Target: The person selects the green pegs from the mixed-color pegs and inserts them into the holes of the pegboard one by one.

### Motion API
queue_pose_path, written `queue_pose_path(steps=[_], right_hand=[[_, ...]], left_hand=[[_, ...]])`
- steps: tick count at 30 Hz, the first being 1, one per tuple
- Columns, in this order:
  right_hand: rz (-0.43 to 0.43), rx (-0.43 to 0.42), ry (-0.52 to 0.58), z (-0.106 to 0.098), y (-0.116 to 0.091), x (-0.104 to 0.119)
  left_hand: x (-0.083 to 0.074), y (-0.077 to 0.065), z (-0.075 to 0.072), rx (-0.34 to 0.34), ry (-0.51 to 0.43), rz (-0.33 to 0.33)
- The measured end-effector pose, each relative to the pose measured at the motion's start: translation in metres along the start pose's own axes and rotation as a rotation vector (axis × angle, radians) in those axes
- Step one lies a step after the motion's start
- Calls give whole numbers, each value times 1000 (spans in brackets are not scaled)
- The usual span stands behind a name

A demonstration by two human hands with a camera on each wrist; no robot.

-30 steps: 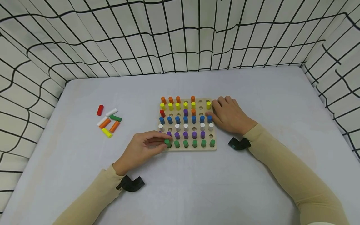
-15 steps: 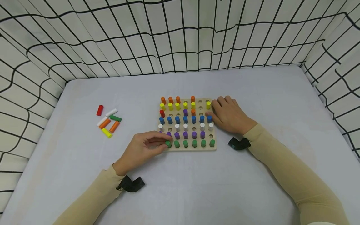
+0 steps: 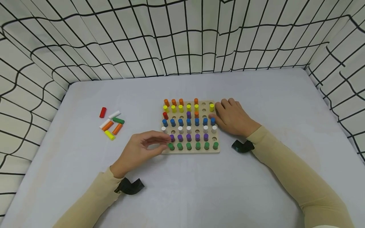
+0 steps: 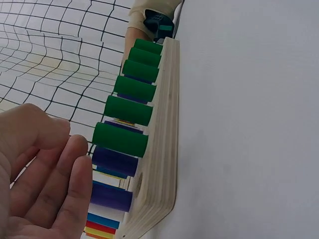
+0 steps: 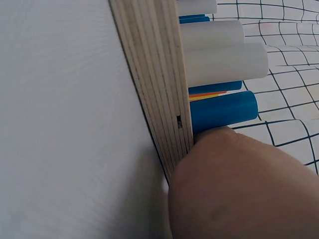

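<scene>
A wooden pegboard lies flat on the table, set with rows of coloured pegs. At its near left corner my left hand hovers, thumb and fingers loosely bent and holding nothing. Just past the fingertips stands the end green peg, upright in the near row; the left wrist view shows a gap between this green peg and the hand. My right hand rests at the board's right edge, fingers relaxed. In the right wrist view its thumb side lies against the edge, close by a blue peg.
Left of the board lies a loose group of pegs: a red peg, white ones, a green peg, orange ones and a yellow peg. Black wire mesh borders the white table at the back and sides.
The end green peg has sunk a little and stands straight in the near row. My left hand has let go of it and drawn slightly left. My right hand stays put.
</scene>
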State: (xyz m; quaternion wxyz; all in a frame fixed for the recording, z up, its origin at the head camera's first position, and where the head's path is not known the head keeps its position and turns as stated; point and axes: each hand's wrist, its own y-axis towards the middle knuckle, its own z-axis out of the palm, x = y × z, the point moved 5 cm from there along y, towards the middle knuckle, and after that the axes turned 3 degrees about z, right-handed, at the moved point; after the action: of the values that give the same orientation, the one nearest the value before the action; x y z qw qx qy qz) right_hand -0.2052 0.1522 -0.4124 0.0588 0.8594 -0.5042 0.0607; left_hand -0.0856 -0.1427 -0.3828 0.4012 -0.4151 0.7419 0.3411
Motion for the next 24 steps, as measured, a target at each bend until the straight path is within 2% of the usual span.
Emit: queue_pose_path(steps=[7, 11, 18, 24], right_hand=[[-1, -1, -6, 1, 0, -1], [-7, -4, -13, 1, 1, -1], [-5, -7, -14, 1, 1, -1], [-9, -13, -17, 1, 0, 0]], left_hand=[[-5, 2, -12, -20, 15, 21], [-8, 2, -23, -64, 6, 50], [-6, 1, -41, -124, 23, 36], [-2, 0, -61, -193, -32, 47]])
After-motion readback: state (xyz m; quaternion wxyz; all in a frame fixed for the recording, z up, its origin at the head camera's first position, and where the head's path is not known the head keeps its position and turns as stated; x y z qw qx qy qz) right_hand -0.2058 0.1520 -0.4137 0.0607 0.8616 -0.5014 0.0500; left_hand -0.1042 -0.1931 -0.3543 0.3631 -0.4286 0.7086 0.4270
